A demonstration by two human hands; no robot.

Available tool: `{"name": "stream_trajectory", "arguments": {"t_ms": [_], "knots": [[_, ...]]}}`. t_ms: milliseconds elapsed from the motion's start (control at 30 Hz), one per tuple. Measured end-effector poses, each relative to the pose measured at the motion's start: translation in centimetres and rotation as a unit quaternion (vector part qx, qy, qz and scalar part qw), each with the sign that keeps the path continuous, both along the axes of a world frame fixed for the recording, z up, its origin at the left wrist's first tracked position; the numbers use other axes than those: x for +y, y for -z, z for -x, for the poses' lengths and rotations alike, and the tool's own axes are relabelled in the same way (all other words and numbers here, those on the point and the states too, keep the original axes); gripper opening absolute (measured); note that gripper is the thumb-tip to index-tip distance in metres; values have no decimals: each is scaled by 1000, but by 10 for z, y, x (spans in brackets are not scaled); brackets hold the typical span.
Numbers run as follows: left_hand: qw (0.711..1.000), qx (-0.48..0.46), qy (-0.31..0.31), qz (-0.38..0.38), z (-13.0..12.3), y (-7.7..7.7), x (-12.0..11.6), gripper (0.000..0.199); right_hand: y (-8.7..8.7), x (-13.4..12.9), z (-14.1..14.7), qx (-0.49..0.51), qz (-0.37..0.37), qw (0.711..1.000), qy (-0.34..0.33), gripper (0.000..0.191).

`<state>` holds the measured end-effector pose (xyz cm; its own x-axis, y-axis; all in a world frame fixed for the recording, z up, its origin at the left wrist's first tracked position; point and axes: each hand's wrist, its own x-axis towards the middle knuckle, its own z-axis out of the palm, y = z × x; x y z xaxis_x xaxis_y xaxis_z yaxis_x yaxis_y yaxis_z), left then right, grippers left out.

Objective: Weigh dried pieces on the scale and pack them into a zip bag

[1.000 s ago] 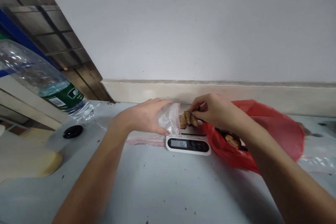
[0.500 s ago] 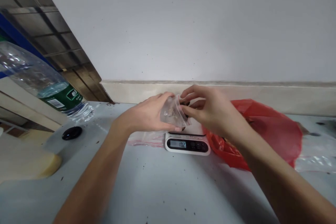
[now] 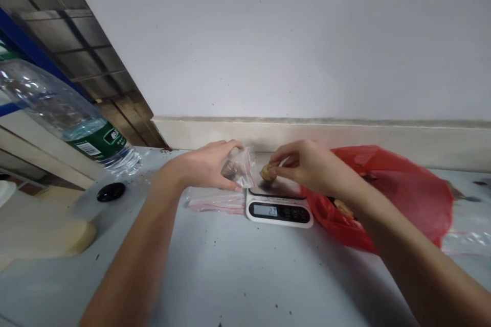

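My left hand (image 3: pixel 209 166) holds a small clear zip bag (image 3: pixel 238 168) with brown pieces inside, just left of the scale. Between the thumb and fingers of my right hand (image 3: pixel 303 163) is a yellowish-brown dried piece (image 3: pixel 268 171), over the scale's plate. The white digital scale (image 3: pixel 279 213) shows 2.3 on its display. To the right, partly behind my right forearm, an open red plastic bag (image 3: pixel 406 194) has brown and yellowish pieces (image 3: pixel 343 208) in it. Flat clear zip bags (image 3: pixel 217 202) lie left of the scale.
A large clear bottle with a green label (image 3: pixel 95 138) leans in at the left. Near it are a black oval object (image 3: pixel 111 192) and a blurred pale container (image 3: pixel 49 230). A white wall (image 3: pixel 291 46) rises behind the table; more clear plastic (image 3: pixel 468 242) lies far right.
My hands have moved apart, the zip bag going left with my left hand. The yellowish-brown piece now shows in my right fingers. The display went from 10.2 to 2.3.
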<state>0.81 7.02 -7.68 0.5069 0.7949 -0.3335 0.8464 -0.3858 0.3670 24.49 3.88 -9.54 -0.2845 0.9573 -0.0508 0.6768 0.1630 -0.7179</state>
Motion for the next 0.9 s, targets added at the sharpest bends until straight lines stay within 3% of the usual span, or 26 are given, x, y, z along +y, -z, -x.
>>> {"name": "stream_trajectory", "arguments": {"t_ms": [100, 200, 300, 367, 467, 600, 700, 800, 900], "knots": [[1000, -25, 10, -4, -7, -3, -3, 102, -12, -7, 2, 109, -29, 993, 25, 13], [996, -85, 21, -20, -11, -11, -7, 100, -18, -10, -1, 137, -92, 986, 24, 26], [989, -145, 32, -9, -10, -18, -11, 91, -18, -9, -10, 103, -180, 978, -32, 27], [981, -192, 36, 18, -7, -22, -13, 88, -17, -8, -16, 112, -205, 969, -76, 15], [959, -278, 38, 38, -6, -23, -15, 84, -20, -8, -22, 166, -211, 961, -70, 20], [924, -380, -4, -52, -10, -21, -16, 57, -25, -9, -22, 208, -240, 948, -17, 33], [905, -405, -64, -118, -15, -20, -16, 30, -28, -10, -20, 243, -226, 943, -2, 30], [888, -422, -105, -153, -19, -20, -16, 21, -31, -11, -22, 244, -188, 951, 8, 28], [877, -438, -106, -165, -21, -22, -17, 14, -32, -12, -26, 221, -172, 960, -1, 25]]}}
